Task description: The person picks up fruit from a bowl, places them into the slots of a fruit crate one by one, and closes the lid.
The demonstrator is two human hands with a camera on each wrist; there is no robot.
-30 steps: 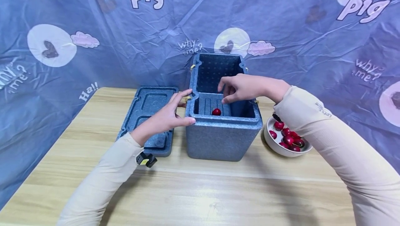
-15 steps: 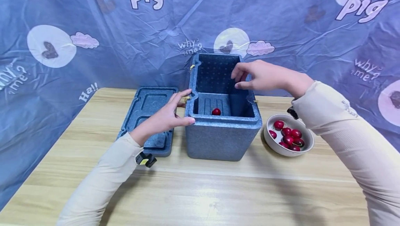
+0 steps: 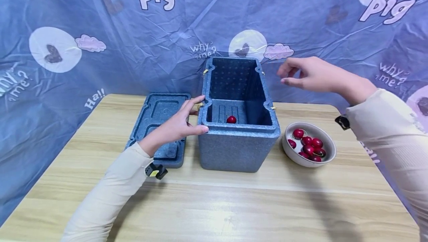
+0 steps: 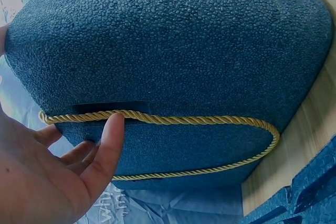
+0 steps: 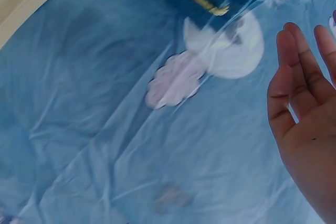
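Note:
A deep blue-grey foam box (image 3: 236, 153) stands uncovered on the table. On its floor, close to the front wall, lies a single red cherry (image 3: 231, 119). My left hand (image 3: 176, 123) rests against the box's left side, thumb at the front corner. In the left wrist view, its fingertips reach a gold rope (image 4: 210, 120) strung along the box wall. Nothing is in my right hand (image 3: 315, 74), raised in the air to the right of the box, behind the bowl, fingers loosely bent. A white bowl (image 3: 305, 162) to the right of the box holds several cherries (image 3: 308, 149).
Left of the box, a matching foam lid (image 3: 164, 110) lies on the wooden table (image 3: 187, 205), partly behind my left forearm. A blue printed cloth (image 3: 150, 60) hangs behind the table. My right forearm passes over the table's right edge.
My right hand has pulled back from over the box, moving right and slightly up. The left hand, the cherry in the box and the bowl have stayed put.

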